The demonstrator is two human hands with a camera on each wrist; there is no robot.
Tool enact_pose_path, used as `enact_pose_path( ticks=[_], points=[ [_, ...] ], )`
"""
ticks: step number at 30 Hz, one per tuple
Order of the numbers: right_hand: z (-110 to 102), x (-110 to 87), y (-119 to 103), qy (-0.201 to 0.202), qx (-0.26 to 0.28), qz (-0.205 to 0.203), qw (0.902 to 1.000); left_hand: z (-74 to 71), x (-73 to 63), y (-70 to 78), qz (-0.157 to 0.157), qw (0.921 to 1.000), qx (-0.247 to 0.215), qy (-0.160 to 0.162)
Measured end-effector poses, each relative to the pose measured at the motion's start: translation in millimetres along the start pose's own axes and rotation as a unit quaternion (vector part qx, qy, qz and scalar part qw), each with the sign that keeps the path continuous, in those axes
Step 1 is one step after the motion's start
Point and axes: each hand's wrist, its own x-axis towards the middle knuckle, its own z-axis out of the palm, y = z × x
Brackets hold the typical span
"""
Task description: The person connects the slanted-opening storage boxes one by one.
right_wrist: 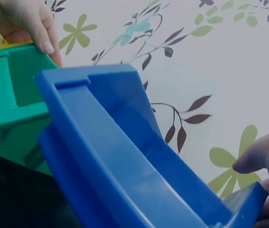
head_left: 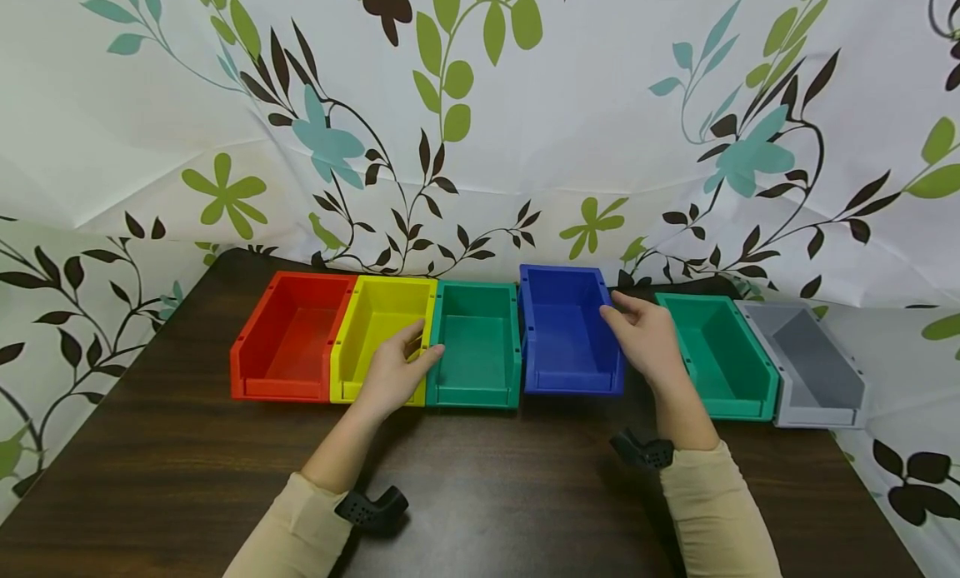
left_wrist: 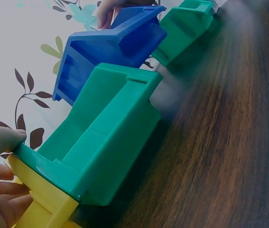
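Note:
Several plastic storage bins stand in a row on a dark wood table. My left hand (head_left: 393, 371) straddles the adjoining walls of the yellow bin (head_left: 384, 299) and the middle green bin (head_left: 472, 345). Its thumb lies over the green rim while its fingers reach down on the yellow side. On the right, my right hand (head_left: 648, 332) grips the right wall of the blue bin (head_left: 570, 336), thumb at the rim and fingers outside. That bin sits higher than its neighbours and looks tilted in the left wrist view. All the bins' visible insides are bare.
A red bin (head_left: 300, 336) adjoins the yellow one at the left end. Right of the blue bin, past a gap, come another green bin (head_left: 723, 370) and a grey bin (head_left: 813, 366). A leaf-patterned cloth (head_left: 525, 170) hangs behind the table (head_left: 495, 486).

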Motion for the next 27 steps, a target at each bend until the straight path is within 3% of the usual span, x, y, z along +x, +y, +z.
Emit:
enact_pose_path(
  ticks=[13,22,27],
  points=[
    [1.8,-2.0,-2.4,-0.037,-0.050,-0.005,0.9981,-0.7,-0.4,-0.3,-0.003,1.0000,0.001,0.003],
    [1.1,-8.4,-12.7,0.039,-0.066,-0.091,0.9929,-0.2,-2.0,-2.2,0.007,0.9999,-0.003,0.008],
    [0.5,-3.5,-25.9,0.021,-0.098,-0.154,0.9830,-1.0,-2.4,-2.1,0.009,0.9999,0.001,0.011]
  ],
)
